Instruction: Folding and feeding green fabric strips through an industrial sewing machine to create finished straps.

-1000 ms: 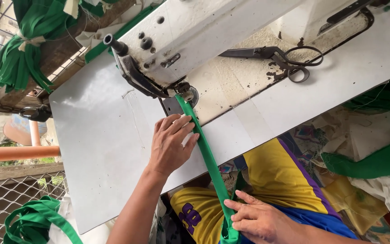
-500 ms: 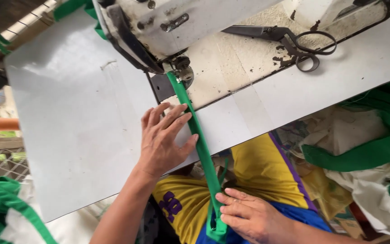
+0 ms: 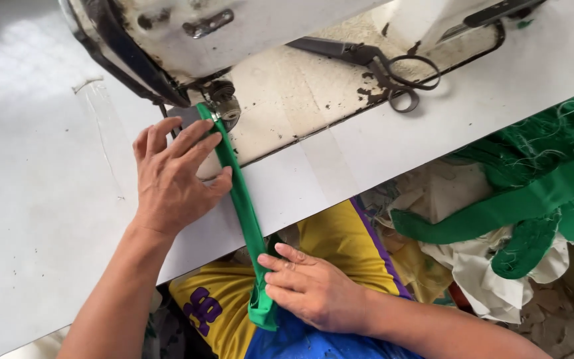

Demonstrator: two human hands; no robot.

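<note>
A green fabric strip (image 3: 239, 199) runs from the sewing machine's presser foot (image 3: 215, 110) across the white counter (image 3: 54, 199) and over its near edge. The left hand (image 3: 171, 179) lies flat, fingers spread, touching the strip's side. The right hand (image 3: 310, 289) pinches the strip's hanging end below the edge. Scissors (image 3: 383, 63) rest on the machine bed.

hands: two, a left hand (image 3: 171, 183) and a right hand (image 3: 313, 289)
green strips under the needle: one strip (image 3: 239, 199)
sewing machines: one machine (image 3: 247, 30)
scissors: one pair of scissors (image 3: 373, 63)
tables: one white table (image 3: 48, 199)
heaps of green cloth: one heap (image 3: 539, 179) at the right
piles of pale scraps: one pile (image 3: 479, 272) below that heap
</note>
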